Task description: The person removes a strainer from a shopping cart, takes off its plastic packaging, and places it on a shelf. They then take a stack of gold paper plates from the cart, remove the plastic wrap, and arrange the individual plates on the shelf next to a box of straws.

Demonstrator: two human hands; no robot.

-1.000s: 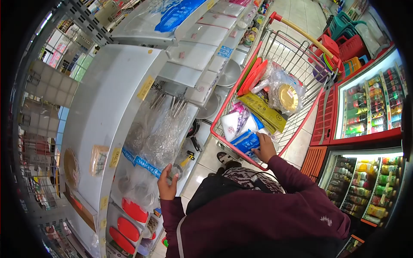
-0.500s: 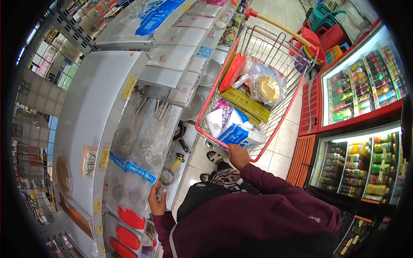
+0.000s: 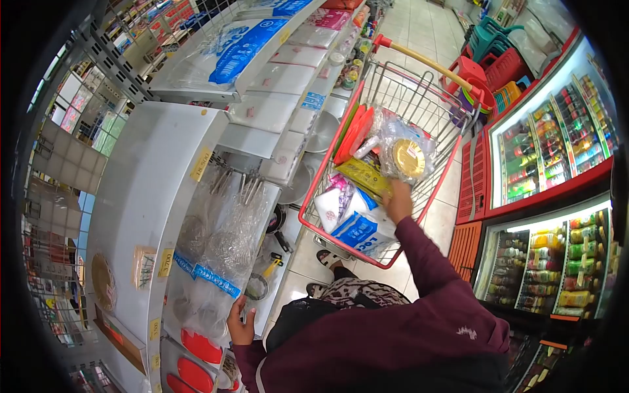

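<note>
My right hand [image 3: 398,202] reaches into the shopping cart [image 3: 341,243], at the right end of a yellow-green package [image 3: 360,174]; its fingertips are partly hidden, so their grip cannot be made out. Just beyond it lies a gold round item in clear plastic [image 3: 410,159]. Red items [image 3: 357,134] stand at the cart's left side, and a blue and white package [image 3: 357,229] lies at the near end. My left hand [image 3: 242,322] is open, with fingers apart, beside the shelf edge near plastic-wrapped utensils [image 3: 229,229] with a blue strip [image 3: 208,275].
Shelves [image 3: 147,177] with price tags run along the left. Pans [image 3: 298,183] lie on a lower shelf. Lit drink coolers [image 3: 550,255] stand on the right, with stacked red and green plastic stools [image 3: 495,42] beyond the cart.
My right hand has left the cart's near rim and moved forward into the basket, beside the yellow-green package. My left hand stays by the shelf. The view has shifted slightly.
</note>
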